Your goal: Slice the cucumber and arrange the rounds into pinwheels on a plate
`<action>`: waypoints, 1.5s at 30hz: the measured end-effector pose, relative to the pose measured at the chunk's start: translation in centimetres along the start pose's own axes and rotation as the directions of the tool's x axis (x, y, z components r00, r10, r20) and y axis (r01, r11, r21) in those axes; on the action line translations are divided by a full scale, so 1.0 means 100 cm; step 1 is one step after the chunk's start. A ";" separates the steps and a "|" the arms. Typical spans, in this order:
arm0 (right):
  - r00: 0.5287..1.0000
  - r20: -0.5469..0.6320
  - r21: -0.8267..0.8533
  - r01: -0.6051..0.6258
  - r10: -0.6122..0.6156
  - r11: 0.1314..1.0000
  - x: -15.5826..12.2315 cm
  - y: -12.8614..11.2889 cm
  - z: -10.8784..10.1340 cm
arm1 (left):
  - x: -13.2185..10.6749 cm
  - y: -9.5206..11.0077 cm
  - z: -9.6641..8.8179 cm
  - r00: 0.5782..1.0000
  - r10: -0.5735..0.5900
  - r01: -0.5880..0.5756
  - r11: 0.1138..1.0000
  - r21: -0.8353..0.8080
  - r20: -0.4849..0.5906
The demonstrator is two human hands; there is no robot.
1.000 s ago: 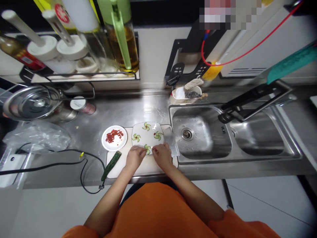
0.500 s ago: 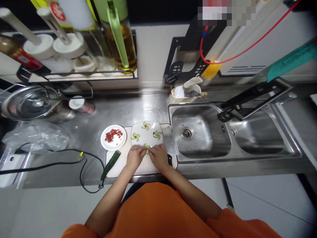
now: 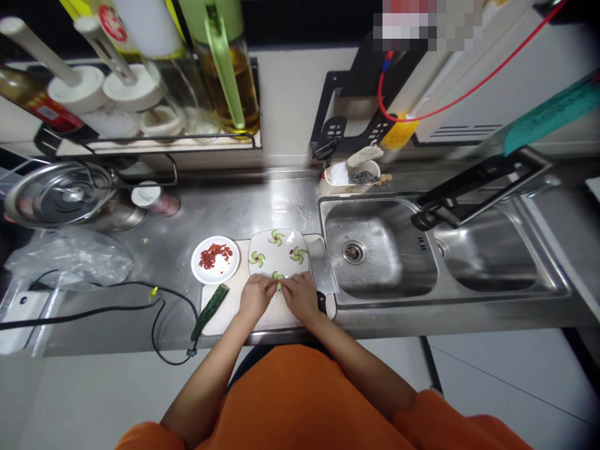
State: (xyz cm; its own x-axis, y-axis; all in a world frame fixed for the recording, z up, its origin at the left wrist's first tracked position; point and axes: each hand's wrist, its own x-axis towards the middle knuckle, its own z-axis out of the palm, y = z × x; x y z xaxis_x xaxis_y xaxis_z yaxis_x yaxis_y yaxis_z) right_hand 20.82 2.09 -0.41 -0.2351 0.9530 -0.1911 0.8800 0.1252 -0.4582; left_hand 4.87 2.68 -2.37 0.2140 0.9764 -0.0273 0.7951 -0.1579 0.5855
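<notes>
A white square plate [image 3: 278, 257] lies on the cutting board [image 3: 225, 319], with pinwheels of green cucumber slices near its sides. At the near-side cucumber pinwheel [image 3: 277, 277], my left hand [image 3: 256, 297] and my right hand [image 3: 300, 295] meet with their fingertips pinched close together. Whatever is between the fingers is too small to make out. To the left, a round white dish [image 3: 215, 260] holds small red dried pieces. A length of cucumber [image 3: 209, 312] rests across the board's left edge. Beside the plate on the right lies a cleaver [image 3: 324, 265], its black handle near my right wrist.
A double steel sink [image 3: 382, 250] with a faucet is on the right. On the left are a black cable [image 3: 117, 304], a plastic bag [image 3: 70, 259], a lidded pot [image 3: 70, 194] and a small jar [image 3: 157, 199]. A rack of bottles [image 3: 159, 144] hangs above the counter.
</notes>
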 end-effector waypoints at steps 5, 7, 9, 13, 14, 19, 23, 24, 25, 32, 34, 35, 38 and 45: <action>1.000 -0.028 0.010 0.002 -0.002 1.000 0.000 0.000 -0.001 | 0.000 0.000 -0.003 1.000 0.005 -0.005 1.000 -0.013 -0.008; 0.999 -0.034 0.007 0.003 -0.003 1.000 0.000 0.001 0.000 | 0.000 -0.001 -0.004 1.000 0.000 0.000 1.000 -0.015 -0.007; 0.999 -0.036 0.001 0.004 -0.004 1.000 0.000 0.001 0.001 | 0.000 -0.001 -0.004 1.000 -0.008 0.008 1.000 -0.017 -0.005; 0.999 -0.037 -0.005 -0.005 0.004 1.000 0.000 0.002 0.001 | -0.001 0.000 -0.004 1.000 -0.012 0.012 1.000 -0.023 -0.008; 0.999 -0.033 -0.003 -0.011 0.011 1.000 0.000 0.002 0.001 | -0.001 0.000 -0.005 1.000 -0.012 0.012 0.999 -0.030 -0.009; 0.997 -0.036 0.023 -0.071 0.072 0.997 0.001 0.005 -0.005 | 0.009 0.002 -0.012 0.998 -0.054 0.051 0.995 -0.083 -0.043; 0.988 -0.063 0.037 -0.137 0.139 0.990 0.005 0.010 -0.011 | 0.041 0.011 -0.018 0.995 -0.097 0.096 0.993 -0.075 -0.007; 0.985 -0.068 0.040 -0.153 0.156 0.987 0.005 0.011 -0.012 | 0.051 0.014 -0.017 0.995 -0.102 0.102 0.993 -0.064 0.012; 0.983 -0.072 0.044 -0.166 0.169 0.985 0.005 0.012 -0.013 | 0.060 0.017 -0.016 0.994 -0.104 0.105 0.993 -0.047 0.036; 0.972 -0.082 0.069 -0.214 0.219 0.974 0.003 0.017 -0.019 | 0.094 0.033 0.005 0.962 -0.246 0.246 0.969 0.014 0.116; 0.971 -0.080 0.064 -0.221 0.225 0.973 0.002 0.018 -0.019 | 0.097 0.034 0.008 0.958 -0.263 0.264 0.965 0.015 0.116; 0.970 -0.082 0.064 -0.224 0.229 0.972 0.002 0.019 -0.019 | 0.098 0.034 0.009 0.956 -0.268 0.268 0.963 0.014 0.118; 0.967 -0.102 0.072 -0.228 0.234 0.971 0.002 0.022 -0.018 | 0.099 0.034 0.010 0.951 -0.278 0.279 0.960 0.011 0.137; 0.947 -0.170 0.150 -0.248 0.272 0.957 0.016 0.034 -0.026 | 0.095 0.041 0.006 0.937 -0.322 0.341 0.928 -0.152 0.137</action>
State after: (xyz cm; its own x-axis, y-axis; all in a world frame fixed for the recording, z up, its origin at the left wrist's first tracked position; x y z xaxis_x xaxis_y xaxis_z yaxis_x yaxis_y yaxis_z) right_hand 24.51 4.73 0.03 0.0869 0.9836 -0.1579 0.8383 -0.1578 -0.5218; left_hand 10.51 11.23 -0.72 0.0222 0.9454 -0.3252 0.7245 0.2090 0.6569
